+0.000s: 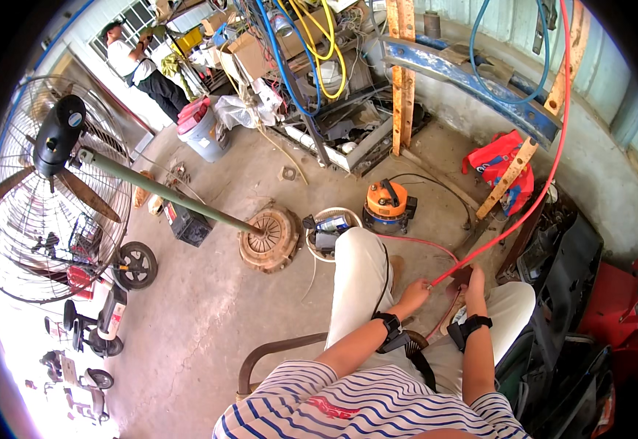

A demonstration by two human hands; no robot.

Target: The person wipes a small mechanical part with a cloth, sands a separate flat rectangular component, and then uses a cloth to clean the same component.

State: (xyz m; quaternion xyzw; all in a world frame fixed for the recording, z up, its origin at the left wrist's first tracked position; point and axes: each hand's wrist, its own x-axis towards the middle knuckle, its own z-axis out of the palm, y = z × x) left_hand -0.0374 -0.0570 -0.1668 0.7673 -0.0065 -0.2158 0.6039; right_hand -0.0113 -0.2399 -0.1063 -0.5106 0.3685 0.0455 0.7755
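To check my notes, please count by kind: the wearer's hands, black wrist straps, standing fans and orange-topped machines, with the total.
Left hand, right hand: 2
Left wrist strap, right wrist strap: 2
Standing fan: 1
Orange-topped machine: 1
Total: 6

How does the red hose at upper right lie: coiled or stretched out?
Stretched out: the red hose runs, gently curved, from the top edge to the left hand.

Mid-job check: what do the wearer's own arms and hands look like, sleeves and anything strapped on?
Both the left hand and right hand are ungloved. The left wrist strap and right wrist strap are black, each with a dark, blocky piece. Short sleeves, left and right, are white with dark blue stripes; the forearms are bare.
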